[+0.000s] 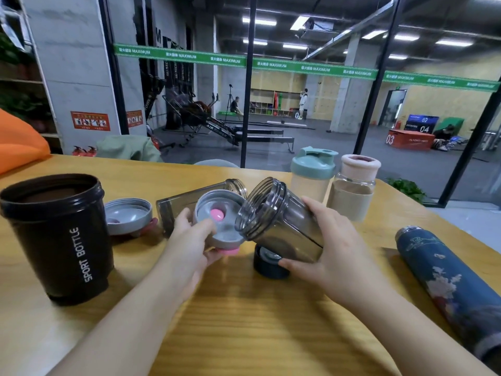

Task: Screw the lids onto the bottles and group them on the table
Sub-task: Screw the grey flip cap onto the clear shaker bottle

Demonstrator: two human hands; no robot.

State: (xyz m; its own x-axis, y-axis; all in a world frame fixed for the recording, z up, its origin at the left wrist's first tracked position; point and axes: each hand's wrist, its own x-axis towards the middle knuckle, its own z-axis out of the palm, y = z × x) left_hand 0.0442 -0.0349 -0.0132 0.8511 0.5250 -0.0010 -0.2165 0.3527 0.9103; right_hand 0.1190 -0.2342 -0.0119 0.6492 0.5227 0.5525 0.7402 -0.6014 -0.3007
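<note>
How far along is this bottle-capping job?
Done: the green-lidded shaker and pink-lidded jar stand capped together. In hand: the left hand brings a grey lid to the smoky bottle in the right hand. Left: the black sport bottle and the lying smoky bottle.

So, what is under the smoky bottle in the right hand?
A black lid lies on the table under the tilted smoky bottle held by the right hand. The bottle and the fingers cover its upper part.

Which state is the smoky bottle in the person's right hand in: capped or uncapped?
Uncapped. The smoky bottle shows bare threads at its open mouth; the left hand holds the grey lid beside it.
</note>
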